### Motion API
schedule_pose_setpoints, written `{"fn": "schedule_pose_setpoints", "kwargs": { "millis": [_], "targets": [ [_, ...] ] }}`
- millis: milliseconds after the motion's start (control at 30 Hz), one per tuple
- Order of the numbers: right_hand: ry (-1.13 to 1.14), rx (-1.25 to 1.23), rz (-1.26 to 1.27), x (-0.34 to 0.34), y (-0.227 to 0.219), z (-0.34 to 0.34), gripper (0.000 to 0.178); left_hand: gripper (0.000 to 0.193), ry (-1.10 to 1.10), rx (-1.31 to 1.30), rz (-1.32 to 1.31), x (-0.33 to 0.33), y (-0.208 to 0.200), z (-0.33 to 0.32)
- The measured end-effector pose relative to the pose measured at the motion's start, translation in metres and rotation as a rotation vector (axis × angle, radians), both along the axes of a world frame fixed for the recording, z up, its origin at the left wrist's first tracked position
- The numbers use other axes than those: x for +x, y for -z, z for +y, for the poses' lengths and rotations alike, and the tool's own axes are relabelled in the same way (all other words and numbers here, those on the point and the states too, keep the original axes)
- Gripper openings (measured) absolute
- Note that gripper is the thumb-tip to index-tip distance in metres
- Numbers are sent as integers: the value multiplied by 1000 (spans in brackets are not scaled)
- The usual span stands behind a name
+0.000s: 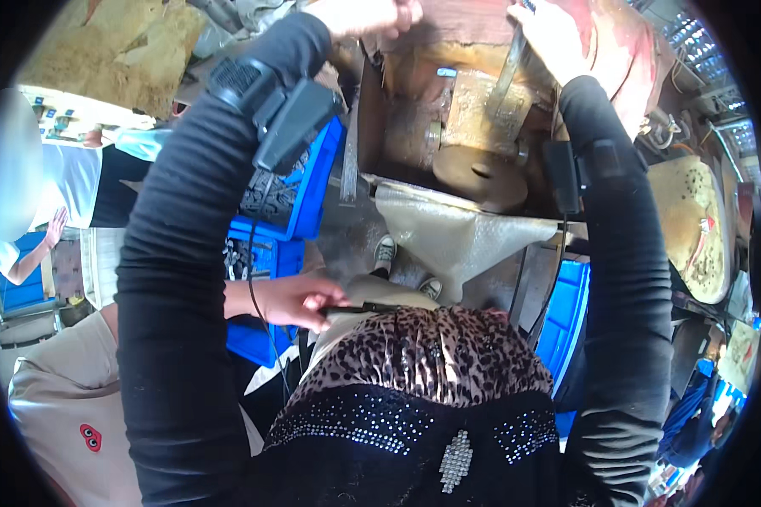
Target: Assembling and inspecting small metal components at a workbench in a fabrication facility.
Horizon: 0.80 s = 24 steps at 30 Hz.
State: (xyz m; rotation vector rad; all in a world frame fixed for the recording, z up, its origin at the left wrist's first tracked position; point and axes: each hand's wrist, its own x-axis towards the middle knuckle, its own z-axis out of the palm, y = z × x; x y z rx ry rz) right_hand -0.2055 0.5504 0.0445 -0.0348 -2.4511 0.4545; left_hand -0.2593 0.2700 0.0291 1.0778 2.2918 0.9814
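Note:
At the top edge my left hand (374,17) reaches over a reddish cover (469,24), its fingers curled in. What lies in those fingers, if anything, does not show. My right hand (558,38) is closed around the upper end of a flat metal bar (509,63), which slants down into an open-topped machine housing. Inside that wet, brown-stained housing sit a metal block (473,118) and a round disc (482,176) with a dark slot. Both forearms wear black sleeves with dark devices strapped on.
A translucent plastic sheet (448,228) hangs from the housing's front edge. Blue crates (314,190) with small metal parts stand to the left; another blue crate (564,321) is at the right. Close on my left, another person's hand (300,300) holds a dark thin object.

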Motion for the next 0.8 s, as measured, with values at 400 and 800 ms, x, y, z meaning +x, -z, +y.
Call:
{"fn": "schedule_pose_setpoints", "kwargs": {
  "millis": [400, 800],
  "targets": [
    [-150, 55, 1, 12, 12, 36, 28, 19, 81, 0, 305, 2, -2, 36],
    [-111, -458, -339, 244, 10, -77, 25, 39, 69, -166, 456, 30, 50, 35]
  ]
}}
